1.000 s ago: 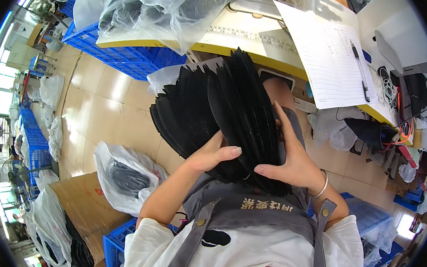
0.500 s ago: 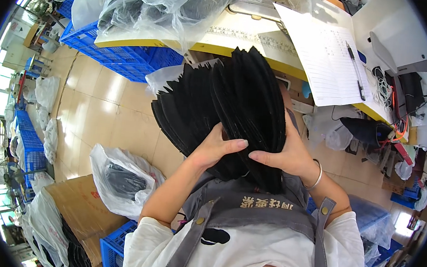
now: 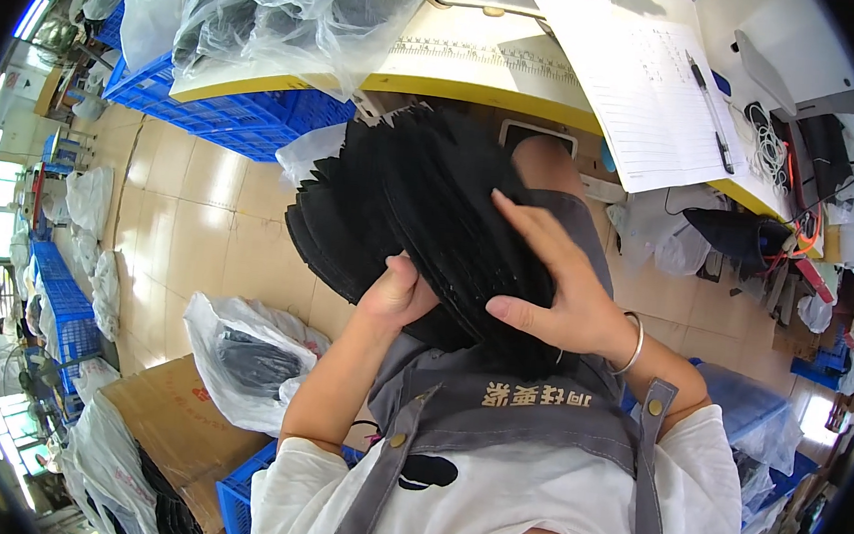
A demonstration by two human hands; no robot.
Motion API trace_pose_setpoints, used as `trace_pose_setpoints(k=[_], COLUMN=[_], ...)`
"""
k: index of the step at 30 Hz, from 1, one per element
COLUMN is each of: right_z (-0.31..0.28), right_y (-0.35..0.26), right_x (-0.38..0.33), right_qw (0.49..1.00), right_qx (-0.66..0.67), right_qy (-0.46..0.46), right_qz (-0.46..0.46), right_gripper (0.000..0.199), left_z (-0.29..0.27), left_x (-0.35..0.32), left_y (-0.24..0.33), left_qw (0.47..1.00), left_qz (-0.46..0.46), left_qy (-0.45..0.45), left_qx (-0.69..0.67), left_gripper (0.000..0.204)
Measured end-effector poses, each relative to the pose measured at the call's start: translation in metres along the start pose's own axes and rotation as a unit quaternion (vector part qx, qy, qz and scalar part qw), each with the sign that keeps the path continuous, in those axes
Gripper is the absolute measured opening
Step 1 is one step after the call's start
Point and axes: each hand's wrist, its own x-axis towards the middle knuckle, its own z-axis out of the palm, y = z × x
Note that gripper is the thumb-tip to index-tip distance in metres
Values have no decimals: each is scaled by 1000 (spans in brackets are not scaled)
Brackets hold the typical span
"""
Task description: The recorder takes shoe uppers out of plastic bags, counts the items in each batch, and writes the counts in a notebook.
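Note:
A thick stack of black fabric pieces (image 3: pixel 422 196), its layers fanned along the far edge, lies above my lap. My left hand (image 3: pixel 400 293) grips its near left side, the thumb bent on top and the other fingers hidden in or under the layers. On the right part of the stack rests my right hand (image 3: pixel 566 288), with fingers stretched out along the cloth and the thumb spread apart. A bracelet (image 3: pixel 631 345) circles my right wrist. Beneath the stack is my grey apron (image 3: pixel 506 414).
Ahead stands a yellow-edged table (image 3: pixel 471 95) with a ruler strip, a lined paper sheet (image 3: pixel 621 102) and a pen (image 3: pixel 710 114). Blue crates (image 3: pixel 248 117) and plastic bags (image 3: pixel 266 13) are at the far left. A white bag (image 3: pixel 249 363) and a cardboard box (image 3: pixel 174 428) lie nearer.
The raised right part of the stack has come down and leans left against the rest. My right hand's fingers have moved from its outer side onto its top; my left hand has shifted slightly left.

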Motion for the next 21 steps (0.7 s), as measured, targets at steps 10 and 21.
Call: trace_pose_setpoints(k=[10, 21], right_z=[-13, -35], right_y=[7, 17], right_x=[-3, -21], right_qw=[986, 997], right_qx=[-150, 8], right_qy=[47, 73], right_qz=[-52, -2], right_gripper=[72, 53], left_z=[15, 29], left_x=[6, 23], left_y=[-2, -1], left_qw=[999, 999], left_qz=[1, -33], left_qy=[38, 29], left_qx=[-20, 23], left_gripper=[98, 100])
